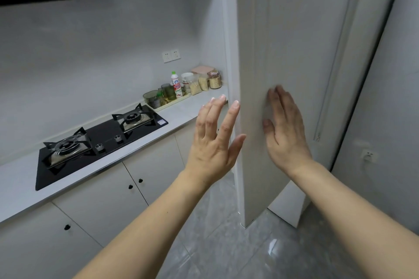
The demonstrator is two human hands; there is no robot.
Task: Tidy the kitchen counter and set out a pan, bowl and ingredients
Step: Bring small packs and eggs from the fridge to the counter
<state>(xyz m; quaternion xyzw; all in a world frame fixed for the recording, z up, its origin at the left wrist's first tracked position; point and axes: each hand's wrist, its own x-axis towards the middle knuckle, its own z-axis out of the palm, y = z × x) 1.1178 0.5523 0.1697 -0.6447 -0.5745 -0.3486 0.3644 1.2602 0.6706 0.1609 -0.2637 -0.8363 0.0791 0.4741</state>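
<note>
Pressing flat on the tall door (283, 52) at frame centre, the right hand (285, 129) could swing it onto the left hand (215, 140), whose spread fingers (231, 118) flank its edge.

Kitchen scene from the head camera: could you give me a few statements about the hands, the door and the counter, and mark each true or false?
1. The right hand lies flat against the tall white door. True.
2. The left hand grips a pan. False: it holds nothing, fingers straight, beside the door's edge.
3. A pot sits on the gas hob. False: both burners are bare.
4. A white bottle with a green cap stands among jars at the far end of the counter. True.
5. The lower cabinet doors hang open. False: they are closed.
</note>
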